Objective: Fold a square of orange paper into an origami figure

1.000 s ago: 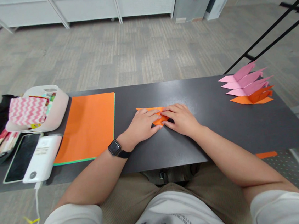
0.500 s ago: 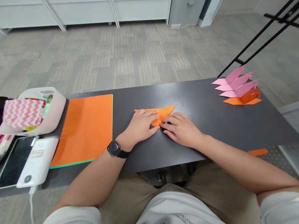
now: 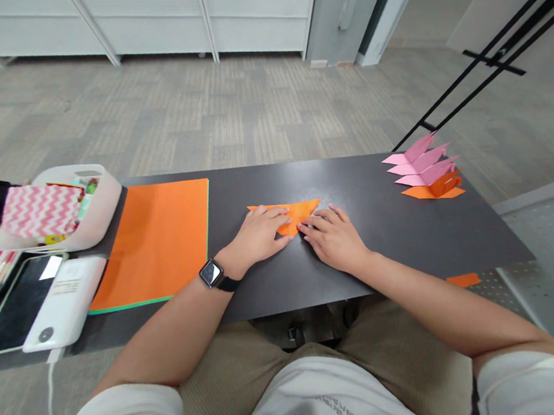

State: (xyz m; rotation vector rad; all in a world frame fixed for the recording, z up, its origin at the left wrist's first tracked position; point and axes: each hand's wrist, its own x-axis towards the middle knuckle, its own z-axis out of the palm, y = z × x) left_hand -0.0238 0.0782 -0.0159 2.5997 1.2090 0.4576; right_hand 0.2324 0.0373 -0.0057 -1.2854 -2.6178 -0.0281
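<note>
An orange piece of folded paper (image 3: 299,214), roughly triangular with its long edge facing away from me, lies on the dark table (image 3: 265,281). Over its left part rests my left hand (image 3: 261,231), fingers stretched out and pressing it down; a watch is on that wrist. My right hand (image 3: 335,237) touches the lower right side of the paper with its fingertips, its fingers loosely spread. The palms hide part of the paper's left end.
Left of my hands lies a stack of large orange sheets (image 3: 161,239). Beyond it are a white power bank (image 3: 64,306), a phone (image 3: 17,304) and a white basket (image 3: 103,202). Pink folded paper figures (image 3: 421,162) and an orange one (image 3: 436,189) stand at the right.
My right hand's fingers have spread and lifted slightly off the paper's right tip, uncovering more of it. My left hand stays in place. The view has shifted a little.
</note>
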